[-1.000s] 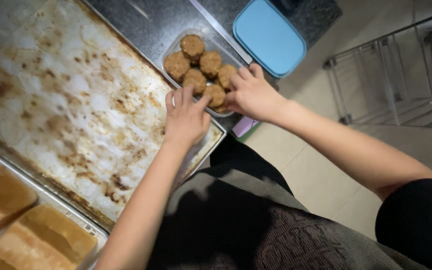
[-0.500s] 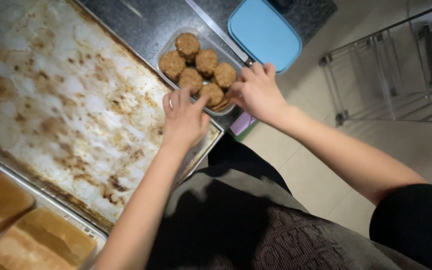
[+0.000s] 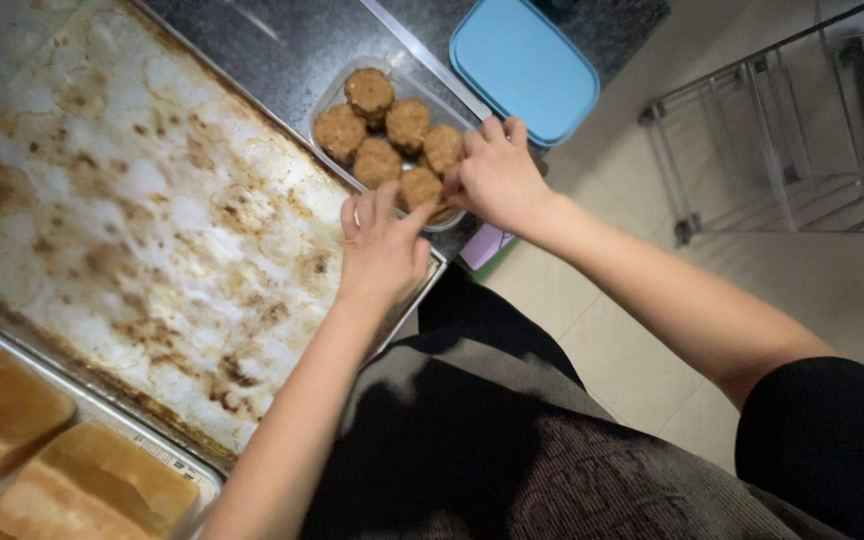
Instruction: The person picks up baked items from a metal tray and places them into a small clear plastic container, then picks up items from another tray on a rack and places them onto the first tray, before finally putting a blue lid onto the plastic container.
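A clear plastic container (image 3: 330,98) on the dark counter holds several round brown cookies (image 3: 369,92). My left hand (image 3: 382,250) rests over the near corner of a large baking tray (image 3: 122,230) lined with stained parchment, its fingertips touching the nearest cookie (image 3: 419,187). From the right, my right hand (image 3: 497,175) pinches that same cookie at the container's near edge. The fingertips of both hands meet around it.
A blue container lid (image 3: 524,66) lies on the counter beyond the container. A second tray (image 3: 42,460) with brown baked slabs sits at the bottom left. A metal wire rack (image 3: 792,130) stands on the tiled floor to the right.
The view has drifted slightly. Both hands stay at the container's near edge, with the fingers closing a little more on the nearest cookie.
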